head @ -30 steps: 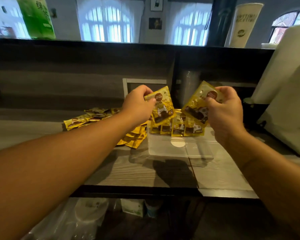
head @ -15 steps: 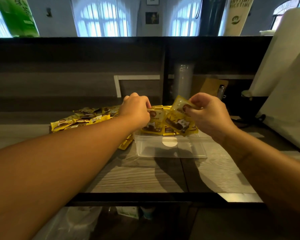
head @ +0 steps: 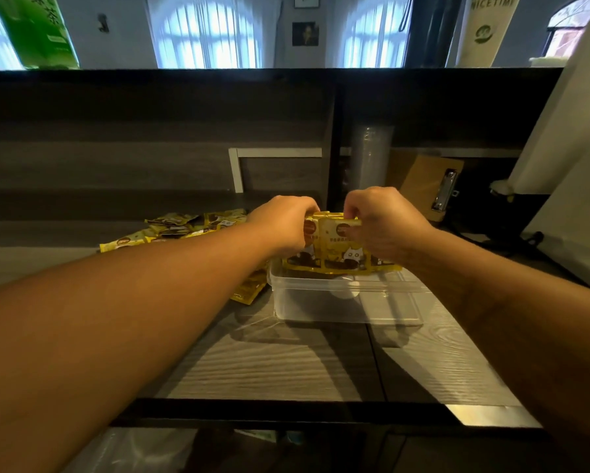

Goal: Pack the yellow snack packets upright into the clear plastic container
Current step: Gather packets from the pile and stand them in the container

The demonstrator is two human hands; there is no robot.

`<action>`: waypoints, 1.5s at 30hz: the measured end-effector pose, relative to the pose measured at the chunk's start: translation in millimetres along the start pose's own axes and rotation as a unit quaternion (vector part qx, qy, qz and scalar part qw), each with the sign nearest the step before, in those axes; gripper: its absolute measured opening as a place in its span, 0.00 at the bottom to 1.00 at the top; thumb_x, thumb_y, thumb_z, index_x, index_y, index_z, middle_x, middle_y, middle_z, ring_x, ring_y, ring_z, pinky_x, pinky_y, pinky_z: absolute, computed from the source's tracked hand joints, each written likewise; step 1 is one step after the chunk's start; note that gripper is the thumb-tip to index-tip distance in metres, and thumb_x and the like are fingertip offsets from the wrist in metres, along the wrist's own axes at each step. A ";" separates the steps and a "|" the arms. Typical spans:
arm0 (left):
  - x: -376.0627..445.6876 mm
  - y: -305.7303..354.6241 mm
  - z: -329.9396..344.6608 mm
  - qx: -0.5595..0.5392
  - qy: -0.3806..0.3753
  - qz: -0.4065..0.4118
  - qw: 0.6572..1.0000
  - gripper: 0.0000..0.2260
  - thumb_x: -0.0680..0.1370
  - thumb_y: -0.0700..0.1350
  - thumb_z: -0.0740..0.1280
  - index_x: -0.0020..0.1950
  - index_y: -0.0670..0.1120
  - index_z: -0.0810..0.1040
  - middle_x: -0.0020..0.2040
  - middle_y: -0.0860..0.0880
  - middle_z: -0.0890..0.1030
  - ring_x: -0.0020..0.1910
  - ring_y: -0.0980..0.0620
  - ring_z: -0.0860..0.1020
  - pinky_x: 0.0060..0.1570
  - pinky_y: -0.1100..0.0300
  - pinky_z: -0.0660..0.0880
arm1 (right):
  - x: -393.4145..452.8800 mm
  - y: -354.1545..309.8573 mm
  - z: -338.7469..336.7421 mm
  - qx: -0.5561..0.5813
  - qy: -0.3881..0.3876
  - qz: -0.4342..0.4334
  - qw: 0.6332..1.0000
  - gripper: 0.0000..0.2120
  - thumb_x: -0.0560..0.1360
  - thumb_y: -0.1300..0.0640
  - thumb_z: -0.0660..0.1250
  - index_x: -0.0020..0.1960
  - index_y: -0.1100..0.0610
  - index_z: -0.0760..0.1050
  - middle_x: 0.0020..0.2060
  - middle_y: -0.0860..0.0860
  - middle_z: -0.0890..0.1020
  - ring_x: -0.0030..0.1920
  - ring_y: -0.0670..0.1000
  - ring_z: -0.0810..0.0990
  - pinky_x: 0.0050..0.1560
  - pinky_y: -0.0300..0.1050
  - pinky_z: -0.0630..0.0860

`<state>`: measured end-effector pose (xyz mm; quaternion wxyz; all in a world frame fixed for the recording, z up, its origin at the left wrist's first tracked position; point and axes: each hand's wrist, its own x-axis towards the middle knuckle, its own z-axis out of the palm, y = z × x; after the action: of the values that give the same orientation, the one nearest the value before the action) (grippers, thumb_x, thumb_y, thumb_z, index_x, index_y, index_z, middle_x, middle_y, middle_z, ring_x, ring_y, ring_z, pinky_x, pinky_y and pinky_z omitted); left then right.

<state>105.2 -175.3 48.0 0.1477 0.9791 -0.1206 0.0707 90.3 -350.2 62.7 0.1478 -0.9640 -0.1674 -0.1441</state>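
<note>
Packets (head: 334,244) stand upright at the container's (head: 348,302) far wall; left hand (head: 283,227) and right hand (head: 385,227) both pinch their tops; letting go early risks the row slumping forward.

Both bare forearms reach forward, the left hand (head: 283,225) and right hand (head: 385,223) close together, knuckles up, fingers curled downward in a pinch.

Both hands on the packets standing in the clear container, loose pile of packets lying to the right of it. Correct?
Not quite. The head view shows the loose pile lying to the left of the clear container, not the right. The left hand and right hand are indeed on the packets standing in it.
</note>
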 end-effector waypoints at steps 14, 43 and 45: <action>5.7 16.1 3.9 0.080 -0.019 0.002 0.997 0.28 0.74 0.47 0.73 0.71 0.55 0.67 0.58 0.50 0.76 0.56 0.47 0.76 0.55 0.45 0.77 | 12.4 2.7 18.9 -0.098 0.018 0.002 0.995 0.21 0.72 0.49 0.70 0.60 0.50 0.65 0.55 0.52 0.70 0.56 0.54 0.67 0.58 0.56 0.70; -211.8 -167.1 -6.1 -0.076 0.116 -0.125 0.982 0.21 0.72 0.47 0.70 0.65 0.53 0.74 0.72 0.52 0.70 0.77 0.47 0.63 0.71 0.40 0.62 | -53.3 -193.3 125.4 0.002 0.006 -0.109 0.994 0.21 0.76 0.52 0.65 0.68 0.53 0.71 0.64 0.50 0.75 0.65 0.53 0.67 0.67 0.49 0.67; -211.8 -165.9 -6.6 -0.066 0.079 -0.126 0.987 0.24 0.72 0.50 0.69 0.67 0.55 0.70 0.72 0.53 0.65 0.70 0.47 0.69 0.66 0.43 0.68 | -53.7 -189.7 128.0 0.023 0.004 -0.074 0.997 0.23 0.76 0.49 0.67 0.69 0.52 0.70 0.65 0.49 0.75 0.67 0.53 0.67 0.68 0.49 0.66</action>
<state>-56.3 26.1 -27.8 0.2288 0.9659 0.0114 0.1204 1.8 -151.8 -27.0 0.1596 -0.9446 -0.2412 -0.1550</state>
